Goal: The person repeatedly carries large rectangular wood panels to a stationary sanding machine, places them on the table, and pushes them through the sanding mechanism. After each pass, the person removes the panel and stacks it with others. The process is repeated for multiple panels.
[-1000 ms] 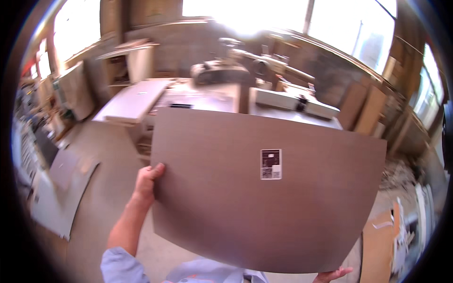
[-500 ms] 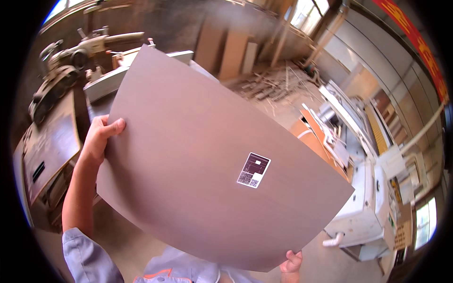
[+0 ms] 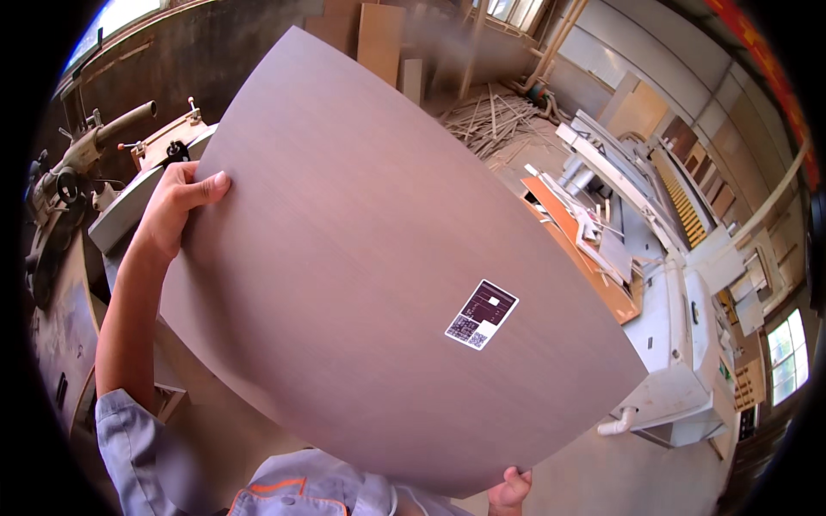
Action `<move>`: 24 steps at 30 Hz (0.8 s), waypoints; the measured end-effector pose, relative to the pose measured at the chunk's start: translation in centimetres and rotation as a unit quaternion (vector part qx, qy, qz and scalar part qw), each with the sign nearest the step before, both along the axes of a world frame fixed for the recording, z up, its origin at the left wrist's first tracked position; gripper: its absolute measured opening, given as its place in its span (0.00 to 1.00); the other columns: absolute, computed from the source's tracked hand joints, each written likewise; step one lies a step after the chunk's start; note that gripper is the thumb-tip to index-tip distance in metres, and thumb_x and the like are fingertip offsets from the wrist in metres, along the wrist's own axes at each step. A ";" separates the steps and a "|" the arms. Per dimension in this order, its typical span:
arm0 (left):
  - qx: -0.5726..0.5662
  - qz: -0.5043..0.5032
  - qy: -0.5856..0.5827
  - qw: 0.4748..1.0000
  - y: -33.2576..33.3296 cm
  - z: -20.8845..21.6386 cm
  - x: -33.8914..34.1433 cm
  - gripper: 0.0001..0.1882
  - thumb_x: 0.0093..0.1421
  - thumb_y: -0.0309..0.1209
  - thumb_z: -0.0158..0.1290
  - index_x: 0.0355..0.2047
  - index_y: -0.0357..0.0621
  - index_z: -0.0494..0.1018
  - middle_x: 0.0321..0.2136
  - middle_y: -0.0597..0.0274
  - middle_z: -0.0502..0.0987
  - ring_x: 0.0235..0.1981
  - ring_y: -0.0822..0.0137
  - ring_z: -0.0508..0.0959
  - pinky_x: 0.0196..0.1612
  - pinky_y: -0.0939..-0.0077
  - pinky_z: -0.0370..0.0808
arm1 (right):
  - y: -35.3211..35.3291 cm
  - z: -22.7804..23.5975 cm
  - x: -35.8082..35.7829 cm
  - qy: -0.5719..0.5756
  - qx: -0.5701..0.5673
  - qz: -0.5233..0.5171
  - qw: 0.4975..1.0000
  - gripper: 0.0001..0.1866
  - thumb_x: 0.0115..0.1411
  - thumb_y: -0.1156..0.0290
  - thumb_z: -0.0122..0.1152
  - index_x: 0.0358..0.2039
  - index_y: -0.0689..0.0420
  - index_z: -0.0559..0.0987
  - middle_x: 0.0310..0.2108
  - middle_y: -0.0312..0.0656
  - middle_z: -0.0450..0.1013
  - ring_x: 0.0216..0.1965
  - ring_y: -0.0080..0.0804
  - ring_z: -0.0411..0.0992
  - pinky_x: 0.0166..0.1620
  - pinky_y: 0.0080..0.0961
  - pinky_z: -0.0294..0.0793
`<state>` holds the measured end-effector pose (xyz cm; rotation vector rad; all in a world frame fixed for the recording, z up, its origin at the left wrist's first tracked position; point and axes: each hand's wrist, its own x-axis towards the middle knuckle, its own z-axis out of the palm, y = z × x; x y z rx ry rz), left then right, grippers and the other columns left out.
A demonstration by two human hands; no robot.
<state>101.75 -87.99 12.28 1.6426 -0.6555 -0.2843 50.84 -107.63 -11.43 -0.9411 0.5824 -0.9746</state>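
A large grey-brown board [image 3: 370, 232] with a faint wood grain fills the middle of the view, held up at a slant in front of me. On its face, right of centre, sits a dark and white label [image 3: 482, 314]. My left hand [image 3: 182, 202] is closed on the board's left edge, thumb lying on the face and fingers hidden behind. Down at the near right corner, my right hand [image 3: 511, 490] grips the lower edge; only its thumb and part of the hand show, the rest being cut off or covered.
Left of the board stands a machine [image 3: 69, 189] beside a wooden table [image 3: 69, 318]. A long white machine [image 3: 680, 335] stands on the right. Offcuts and an orange-brown sheet [image 3: 602, 288] lie beside it. Scrap strips [image 3: 490, 120] are heaped on the far floor; panels [image 3: 379, 47] lean behind.
The board's far corner has risen in the view, and my left hand has moved slightly up and left with it. My right hand has shifted a little left and down. Background shifts too.
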 end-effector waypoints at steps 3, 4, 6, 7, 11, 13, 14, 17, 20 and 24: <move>-0.004 0.008 -0.007 1.000 -3.5 0.8 0.9 0.24 0.50 0.47 0.63 0.32 0.34 0.76 0.25 0.61 0.79 0.24 0.74 0.77 0.33 0.83 0.72 | -5.6 -0.7 1.4 -0.001 -0.007 0.010 1.000 0.36 0.49 0.66 0.66 0.58 0.65 0.66 0.53 0.47 0.69 0.55 0.45 0.67 0.56 0.43 0.68; 0.000 0.018 -0.007 1.000 -3.3 1.2 0.8 0.24 0.50 0.47 0.63 0.33 0.35 0.76 0.26 0.62 0.79 0.25 0.75 0.76 0.33 0.83 0.72 | -5.8 -0.9 1.2 0.029 0.014 -0.008 0.999 0.36 0.49 0.70 0.63 0.58 0.65 0.64 0.54 0.49 0.68 0.55 0.46 0.66 0.56 0.45 0.67; 0.008 0.009 0.006 1.000 -5.2 1.5 1.6 0.25 0.50 0.47 0.64 0.34 0.35 0.76 0.28 0.63 0.79 0.26 0.76 0.76 0.33 0.82 0.72 | -8.3 -1.5 1.5 0.098 0.060 -0.045 0.992 0.35 0.49 0.78 0.57 0.60 0.66 0.62 0.55 0.53 0.66 0.55 0.49 0.66 0.58 0.48 0.66; 0.011 0.021 0.004 1.000 -6.1 1.5 2.1 0.25 0.50 0.47 0.64 0.34 0.35 0.76 0.28 0.63 0.79 0.26 0.76 0.76 0.33 0.82 0.72 | -10.1 -1.8 1.9 0.094 0.065 -0.029 0.993 0.37 0.49 0.78 0.57 0.61 0.66 0.60 0.57 0.53 0.64 0.57 0.51 0.64 0.60 0.50 0.62; 0.007 0.047 0.009 0.999 -9.0 1.4 4.6 0.25 0.50 0.47 0.64 0.35 0.35 0.76 0.28 0.63 0.79 0.27 0.76 0.77 0.34 0.83 0.72 | -15.4 -2.7 4.7 0.104 0.074 0.002 0.992 0.40 0.48 0.78 0.57 0.63 0.66 0.56 0.60 0.52 0.62 0.61 0.53 0.59 0.64 0.52 0.57; 0.007 0.054 0.014 0.998 -10.2 1.1 6.5 0.25 0.51 0.47 0.63 0.35 0.34 0.76 0.28 0.63 0.79 0.27 0.76 0.77 0.34 0.83 0.72 | -17.5 -3.1 6.9 0.115 0.072 0.006 0.991 0.39 0.47 0.78 0.57 0.63 0.65 0.58 0.59 0.52 0.62 0.61 0.53 0.60 0.64 0.52 0.58; 0.007 0.056 0.016 0.998 -10.9 0.8 7.7 0.25 0.51 0.47 0.63 0.35 0.34 0.76 0.28 0.63 0.79 0.27 0.76 0.77 0.34 0.83 0.72 | -18.6 -3.3 8.4 0.115 0.068 0.009 0.991 0.39 0.47 0.79 0.56 0.63 0.65 0.58 0.59 0.51 0.63 0.61 0.53 0.60 0.64 0.52 0.58; -0.003 0.065 0.020 0.998 -12.8 -0.8 12.0 0.25 0.51 0.46 0.63 0.35 0.34 0.77 0.28 0.63 0.79 0.27 0.75 0.77 0.34 0.83 0.72 | -22.2 -3.3 14.0 0.038 0.038 0.037 0.998 0.37 0.50 0.77 0.56 0.62 0.66 0.59 0.57 0.51 0.65 0.59 0.50 0.63 0.62 0.49 0.61; -0.035 0.086 0.044 0.995 -14.3 -3.1 17.2 0.23 0.50 0.44 0.63 0.34 0.34 0.77 0.27 0.61 0.79 0.26 0.73 0.78 0.34 0.81 0.74 | -26.4 -1.0 20.6 0.016 -0.050 0.061 0.997 0.35 0.50 0.69 0.62 0.59 0.65 0.64 0.54 0.47 0.68 0.56 0.46 0.66 0.58 0.44 0.66; -0.035 0.164 0.067 0.984 -13.9 -7.1 22.9 0.24 0.49 0.44 0.64 0.35 0.34 0.78 0.29 0.59 0.80 0.29 0.71 0.78 0.37 0.77 0.74 | -32.9 3.5 31.0 0.021 -0.056 0.118 0.991 0.33 0.52 0.65 0.63 0.57 0.65 0.66 0.52 0.45 0.69 0.54 0.44 0.67 0.55 0.42 0.68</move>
